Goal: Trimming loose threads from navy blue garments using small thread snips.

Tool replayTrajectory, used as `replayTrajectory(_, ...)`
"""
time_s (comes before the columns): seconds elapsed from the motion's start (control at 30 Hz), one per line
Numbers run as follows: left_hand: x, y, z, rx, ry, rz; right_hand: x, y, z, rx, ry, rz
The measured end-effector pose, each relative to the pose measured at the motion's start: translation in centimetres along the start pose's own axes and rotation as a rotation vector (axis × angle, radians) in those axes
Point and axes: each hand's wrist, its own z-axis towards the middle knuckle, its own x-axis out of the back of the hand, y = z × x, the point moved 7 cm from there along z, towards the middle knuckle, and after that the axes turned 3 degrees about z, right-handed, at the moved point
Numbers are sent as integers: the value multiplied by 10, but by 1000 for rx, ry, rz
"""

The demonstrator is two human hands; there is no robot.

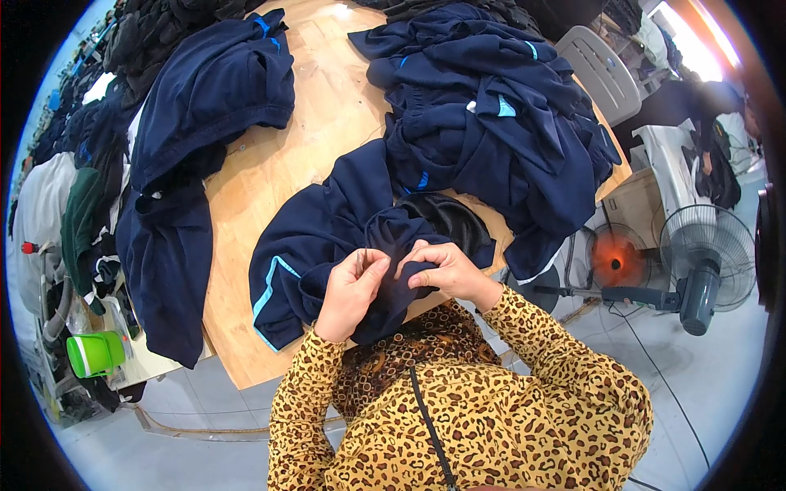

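Observation:
A navy garment [319, 214] with a light-blue piping line lies at the table's near edge, bunched and partly hanging toward my lap. My right hand [446, 272] is closed, pinching a fold of this garment between thumb and fingers. Just left of it, my left hand [354, 293] is also closed, thumb against forefinger, over the same cloth. A thin, dark sliver shows at its fingertips, too small to name. Beyond my right hand, a shiny black piece of cloth [458, 222] lies against the garment.
Navy garments heap up on the table's right [491, 123], and more [213, 90] drape over its left edge. The wooden table [254, 176] shows between them. At right stand fans [704, 270] and a grey chair [602, 74]; a green bucket [94, 353] is at left.

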Motion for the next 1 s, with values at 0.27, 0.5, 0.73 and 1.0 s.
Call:
replayTrajectory(0.27,2,44,-11,-479,236,728,3,12,-1,-47,-3,175)
replayTrajectory(0.5,3,34,-12,-401,120,606,2,4,0,9,-28,106)
replayTrajectory(0.73,-25,43,-21,-640,119,763,0,4,-1,73,-33,-21)
replayTrajectory(1.0,0,16,13,-476,238,466,3,14,-3,-117,86,228)
